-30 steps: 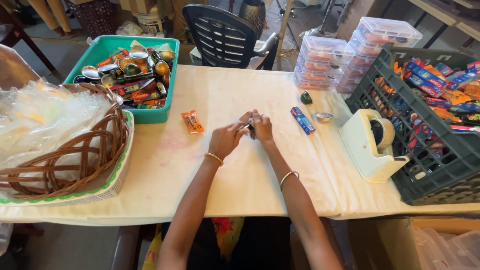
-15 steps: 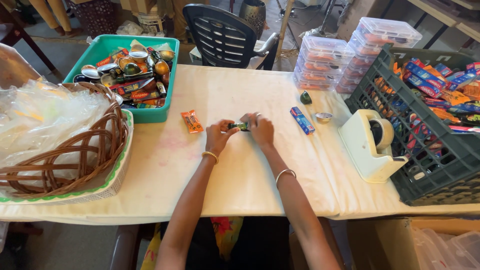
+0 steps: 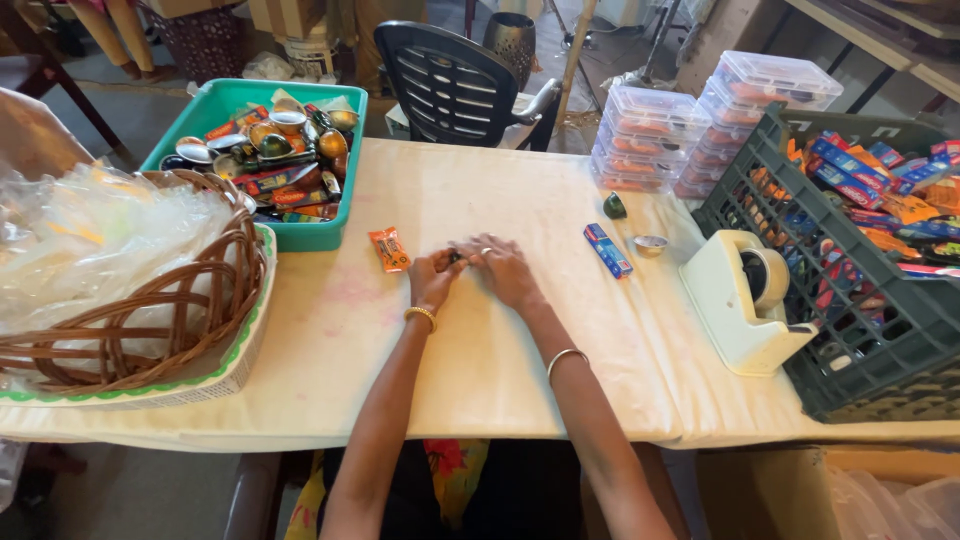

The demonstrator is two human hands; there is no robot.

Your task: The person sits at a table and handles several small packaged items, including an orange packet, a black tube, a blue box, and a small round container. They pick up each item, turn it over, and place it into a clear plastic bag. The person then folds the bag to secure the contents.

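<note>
My left hand (image 3: 432, 280) and right hand (image 3: 500, 268) pinch one small dark item (image 3: 454, 257) together, fingers closed on it. One orange packet (image 3: 389, 249), one blue packet (image 3: 607, 250), one tape dispenser (image 3: 745, 300) nearby.

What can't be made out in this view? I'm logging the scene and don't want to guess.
- Small dark item between left hand and right hand: mostly covered by fingers, head view.
- Grey crate: cut by the right edge.
- Clear stacked boxes: contents too small to identify.
</note>
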